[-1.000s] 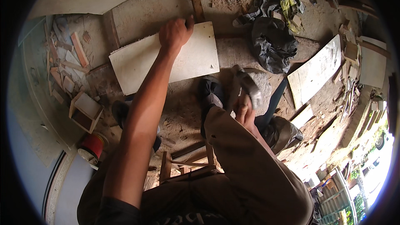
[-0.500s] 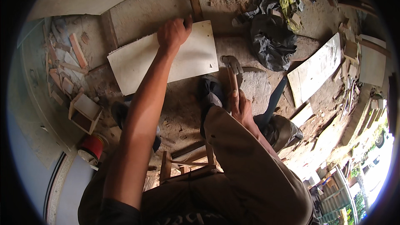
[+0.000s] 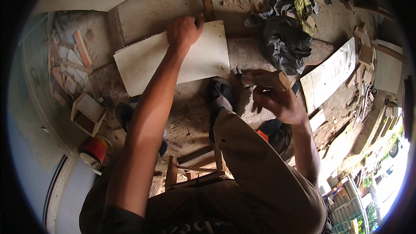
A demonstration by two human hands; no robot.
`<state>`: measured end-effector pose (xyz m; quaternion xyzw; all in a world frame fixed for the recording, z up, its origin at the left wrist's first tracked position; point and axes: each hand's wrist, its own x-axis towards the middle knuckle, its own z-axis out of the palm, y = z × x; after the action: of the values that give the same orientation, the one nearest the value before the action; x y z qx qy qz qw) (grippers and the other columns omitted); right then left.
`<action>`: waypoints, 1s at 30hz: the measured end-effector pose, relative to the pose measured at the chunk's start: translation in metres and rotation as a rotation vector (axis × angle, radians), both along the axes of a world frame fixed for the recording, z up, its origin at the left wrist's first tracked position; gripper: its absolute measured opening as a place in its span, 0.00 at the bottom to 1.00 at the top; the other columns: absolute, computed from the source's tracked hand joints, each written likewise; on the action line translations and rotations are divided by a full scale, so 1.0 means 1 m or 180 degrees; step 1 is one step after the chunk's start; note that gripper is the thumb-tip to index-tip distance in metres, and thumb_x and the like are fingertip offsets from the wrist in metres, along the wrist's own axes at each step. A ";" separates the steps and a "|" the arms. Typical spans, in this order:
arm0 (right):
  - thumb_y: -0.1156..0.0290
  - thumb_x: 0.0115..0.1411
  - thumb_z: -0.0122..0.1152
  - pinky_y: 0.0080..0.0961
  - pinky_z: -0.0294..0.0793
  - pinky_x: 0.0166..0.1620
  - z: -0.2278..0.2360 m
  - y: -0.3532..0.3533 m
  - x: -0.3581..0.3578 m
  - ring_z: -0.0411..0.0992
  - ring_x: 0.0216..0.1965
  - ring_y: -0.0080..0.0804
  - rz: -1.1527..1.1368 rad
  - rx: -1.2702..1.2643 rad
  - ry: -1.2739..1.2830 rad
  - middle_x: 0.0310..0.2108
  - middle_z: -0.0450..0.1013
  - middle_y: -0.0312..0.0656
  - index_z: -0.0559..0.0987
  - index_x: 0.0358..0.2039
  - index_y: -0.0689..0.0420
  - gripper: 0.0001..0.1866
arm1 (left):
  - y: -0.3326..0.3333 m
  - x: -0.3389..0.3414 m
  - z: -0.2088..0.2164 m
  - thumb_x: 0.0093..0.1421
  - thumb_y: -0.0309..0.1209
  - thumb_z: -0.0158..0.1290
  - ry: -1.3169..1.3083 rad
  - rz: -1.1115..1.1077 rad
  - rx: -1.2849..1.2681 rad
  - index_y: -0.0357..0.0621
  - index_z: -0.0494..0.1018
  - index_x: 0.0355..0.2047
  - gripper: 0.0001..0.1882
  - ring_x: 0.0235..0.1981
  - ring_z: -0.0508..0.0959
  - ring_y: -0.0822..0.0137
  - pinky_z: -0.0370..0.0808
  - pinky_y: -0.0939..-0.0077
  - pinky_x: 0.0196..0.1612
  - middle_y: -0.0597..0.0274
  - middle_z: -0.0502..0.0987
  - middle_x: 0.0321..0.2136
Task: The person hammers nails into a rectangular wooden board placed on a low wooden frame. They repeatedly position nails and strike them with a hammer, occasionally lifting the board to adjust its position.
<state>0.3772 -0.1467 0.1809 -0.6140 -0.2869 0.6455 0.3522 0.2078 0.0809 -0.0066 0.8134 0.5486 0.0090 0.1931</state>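
Note:
A pale rectangular board lies across the floor beyond my feet. My left hand is closed at its far edge, fingers curled over the edge and partly hidden, thumb sticking up. To the right of the board, my right hand holds a hammer by its wooden handle. The hammer lies roughly level, its dark head pointing left near the board's near right corner. Some fingers of that hand hang loose below the handle.
A black plastic bag lies beyond my right hand, with another pale sheet to its right. Wood scraps and a small wooden box lie left, near a red bucket. An orange-red piece shows beside my right leg.
My right hand has risen and turned, swinging the hammer from upright to nearly level. An orange-red piece has come into sight beside my leg. My left hand stays at the board's far edge.

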 end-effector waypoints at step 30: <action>0.59 0.64 0.56 0.45 0.72 0.29 -0.115 0.132 -0.075 0.74 0.29 0.63 -0.0191 0.0634 -0.2399 0.21 0.72 0.62 0.71 0.31 0.65 0.19 | -0.001 -0.003 0.011 0.62 0.50 0.44 -0.0410 -0.0059 -0.0383 0.46 0.80 0.22 0.25 0.25 0.81 0.51 0.78 0.56 0.31 0.51 0.79 0.21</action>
<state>0.3026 -0.0143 0.0664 -0.7789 -0.4393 0.3332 0.2987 0.2049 0.0798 0.0043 0.8032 0.5270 0.0266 0.2765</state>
